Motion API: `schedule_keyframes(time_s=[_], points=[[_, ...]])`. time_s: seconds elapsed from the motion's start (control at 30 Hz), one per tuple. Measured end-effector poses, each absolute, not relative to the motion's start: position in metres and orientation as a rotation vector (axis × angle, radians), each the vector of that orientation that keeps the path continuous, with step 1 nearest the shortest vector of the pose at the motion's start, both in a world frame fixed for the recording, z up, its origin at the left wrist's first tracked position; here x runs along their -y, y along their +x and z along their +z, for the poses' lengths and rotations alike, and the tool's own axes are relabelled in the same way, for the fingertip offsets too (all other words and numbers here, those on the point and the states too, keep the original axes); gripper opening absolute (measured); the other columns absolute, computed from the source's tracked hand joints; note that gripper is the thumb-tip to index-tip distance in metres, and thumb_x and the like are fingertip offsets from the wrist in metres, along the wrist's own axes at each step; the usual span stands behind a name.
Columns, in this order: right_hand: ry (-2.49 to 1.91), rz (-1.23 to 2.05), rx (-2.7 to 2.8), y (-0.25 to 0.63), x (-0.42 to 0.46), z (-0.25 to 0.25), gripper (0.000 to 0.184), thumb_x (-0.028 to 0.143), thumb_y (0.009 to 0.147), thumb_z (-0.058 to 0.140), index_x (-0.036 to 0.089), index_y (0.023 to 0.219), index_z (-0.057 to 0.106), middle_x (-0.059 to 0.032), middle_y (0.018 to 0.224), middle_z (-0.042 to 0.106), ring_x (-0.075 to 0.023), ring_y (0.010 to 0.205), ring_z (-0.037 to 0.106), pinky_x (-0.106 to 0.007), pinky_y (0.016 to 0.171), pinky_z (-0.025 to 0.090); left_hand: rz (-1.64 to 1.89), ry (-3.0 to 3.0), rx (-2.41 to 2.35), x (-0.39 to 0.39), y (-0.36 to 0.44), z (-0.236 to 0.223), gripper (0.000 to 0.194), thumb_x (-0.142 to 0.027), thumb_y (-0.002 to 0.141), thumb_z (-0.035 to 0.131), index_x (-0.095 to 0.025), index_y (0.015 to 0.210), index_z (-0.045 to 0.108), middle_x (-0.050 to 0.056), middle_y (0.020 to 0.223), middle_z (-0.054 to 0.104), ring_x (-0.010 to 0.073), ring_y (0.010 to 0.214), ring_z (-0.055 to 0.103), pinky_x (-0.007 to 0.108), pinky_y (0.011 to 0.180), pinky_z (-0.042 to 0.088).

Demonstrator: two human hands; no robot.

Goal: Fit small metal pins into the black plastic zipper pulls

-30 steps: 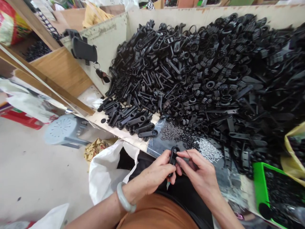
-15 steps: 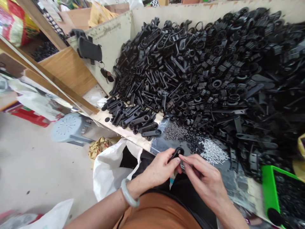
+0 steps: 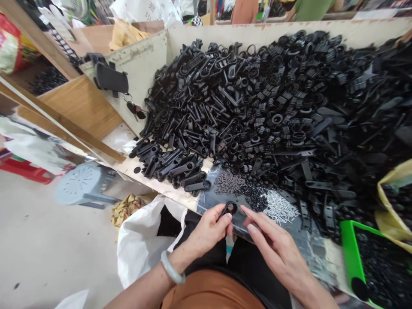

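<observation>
Far to the left of the left hand (image 3: 210, 227), a light blue stool (image 3: 79, 182) is seen on the floor (image 3: 48, 240). Ahead and left of that hand, keys (image 3: 135, 110) are hung beside a black phone holder (image 3: 111, 78).

One view only: head cam, worn on the person's head. Looks forward and steeply down over the forearms, wide framing. Fingers (image 3: 254, 219) sit below frame center, fairly near; tabletop (image 3: 193, 205) edge runs just by them, pile (image 3: 231, 103) beyond, torso at the bottom. No second view, so nothing shared.
</observation>
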State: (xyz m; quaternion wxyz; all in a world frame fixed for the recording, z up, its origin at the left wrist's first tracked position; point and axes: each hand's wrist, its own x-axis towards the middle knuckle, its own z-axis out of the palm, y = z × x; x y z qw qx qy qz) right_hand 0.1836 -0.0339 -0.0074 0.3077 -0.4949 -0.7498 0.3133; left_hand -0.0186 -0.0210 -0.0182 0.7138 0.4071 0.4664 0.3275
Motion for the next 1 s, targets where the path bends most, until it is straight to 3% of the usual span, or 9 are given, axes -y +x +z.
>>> schedule_keyframes(time_s=[0.27,0.6,1.0], points=[[-1.209,0.569,2.093,0.181,0.046,-0.016,0.043,0.012,0.103,0.047,0.028,0.138,0.067,-0.0053,0.102,0.075,-0.0156,0.086,0.075,-0.022,0.077,0.060,0.739,0.874,-1.024,0.023,-0.018,-0.020,0.037,-0.054,0.095,0.060,-0.018,0.101,0.059,-0.006,0.061,0.055,0.0062,0.046,0.033,0.021,0.046,0.023],[-1.262,0.344,2.232,0.173,0.043,-0.015,0.039,0.012,0.105,0.040,0.018,0.130,0.070,-0.0053,0.092,0.074,-0.0137,0.078,0.074,-0.020,0.069,0.055,0.750,0.821,-1.041,0.022,-0.016,-0.020,0.043,-0.059,0.090,0.064,-0.017,0.099,0.059,-0.007,0.058,0.053,0.0052,0.043,0.031,0.021,0.043,0.020],[-1.370,0.214,2.222,0.166,0.048,-0.020,0.039,0.013,0.108,0.037,0.018,0.129,0.070,-0.0031,0.094,0.074,-0.0115,0.080,0.072,-0.019,0.070,0.051,0.813,0.617,-1.055,0.025,-0.004,-0.027,0.045,-0.058,0.084,0.071,-0.018,0.095,0.055,-0.008,0.054,0.051,0.0046,0.042,0.026,0.019,0.039,0.013]])
